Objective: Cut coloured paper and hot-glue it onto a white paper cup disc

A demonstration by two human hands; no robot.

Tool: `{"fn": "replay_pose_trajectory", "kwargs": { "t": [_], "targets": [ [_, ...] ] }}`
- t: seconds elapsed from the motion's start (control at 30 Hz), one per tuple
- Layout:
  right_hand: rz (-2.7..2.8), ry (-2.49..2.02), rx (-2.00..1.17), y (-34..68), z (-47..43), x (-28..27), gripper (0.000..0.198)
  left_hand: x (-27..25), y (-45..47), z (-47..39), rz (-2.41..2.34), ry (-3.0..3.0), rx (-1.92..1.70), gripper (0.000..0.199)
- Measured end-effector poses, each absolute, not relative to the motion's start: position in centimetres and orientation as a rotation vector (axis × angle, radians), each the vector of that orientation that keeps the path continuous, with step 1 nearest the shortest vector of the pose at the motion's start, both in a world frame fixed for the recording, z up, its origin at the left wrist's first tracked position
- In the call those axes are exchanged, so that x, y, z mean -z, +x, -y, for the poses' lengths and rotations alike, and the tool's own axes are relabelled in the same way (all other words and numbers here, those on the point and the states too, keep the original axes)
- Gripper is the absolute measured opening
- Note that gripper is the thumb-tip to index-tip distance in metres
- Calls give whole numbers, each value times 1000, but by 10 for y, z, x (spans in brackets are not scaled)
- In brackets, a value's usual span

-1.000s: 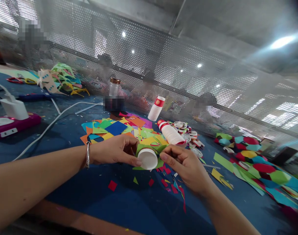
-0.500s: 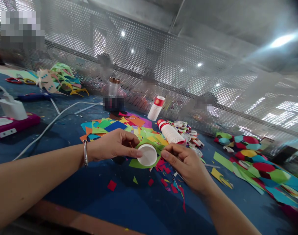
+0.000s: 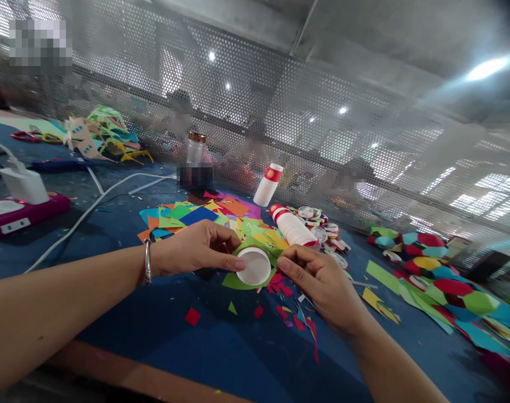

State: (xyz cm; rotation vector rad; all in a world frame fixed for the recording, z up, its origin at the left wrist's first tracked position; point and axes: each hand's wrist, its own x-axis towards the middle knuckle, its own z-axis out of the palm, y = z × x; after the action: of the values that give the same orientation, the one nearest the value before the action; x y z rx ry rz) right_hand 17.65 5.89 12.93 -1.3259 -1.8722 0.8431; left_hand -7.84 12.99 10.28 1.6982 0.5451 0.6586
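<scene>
My left hand (image 3: 211, 246) pinches a white round piece (image 3: 254, 266), which looks like a cut-off paper cup bottom, with its thumb on the rim. Behind it lies a sheet of green paper (image 3: 234, 280), held along with it and showing around its edge. At the right side of the green paper, the thumb and forefinger of my right hand (image 3: 311, 274) are closed together. A thin dark thing seems to show at these fingertips, but I cannot make out what it is. Both pieces are above the blue table (image 3: 163, 336).
Coloured paper scraps (image 3: 196, 215) lie behind my hands. One stack of paper cups (image 3: 268, 184) stands upright and another stack of paper cups (image 3: 294, 228) lies down. At right are patchwork paper shapes (image 3: 452, 288); at left, a power strip (image 3: 37, 215) with a white cable.
My hands and the white round piece keep nearly the same pose. The whole view has shifted very slightly.
</scene>
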Motion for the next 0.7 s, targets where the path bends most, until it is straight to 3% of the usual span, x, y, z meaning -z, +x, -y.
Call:
{"fn": "replay_pose_trajectory", "kwargs": {
  "t": [0.7],
  "targets": [
    [1878, -1321, -836, 176, -58, -129, 32, -103, -78, -130, -538, 1683, -700, 27]
  ]
}}
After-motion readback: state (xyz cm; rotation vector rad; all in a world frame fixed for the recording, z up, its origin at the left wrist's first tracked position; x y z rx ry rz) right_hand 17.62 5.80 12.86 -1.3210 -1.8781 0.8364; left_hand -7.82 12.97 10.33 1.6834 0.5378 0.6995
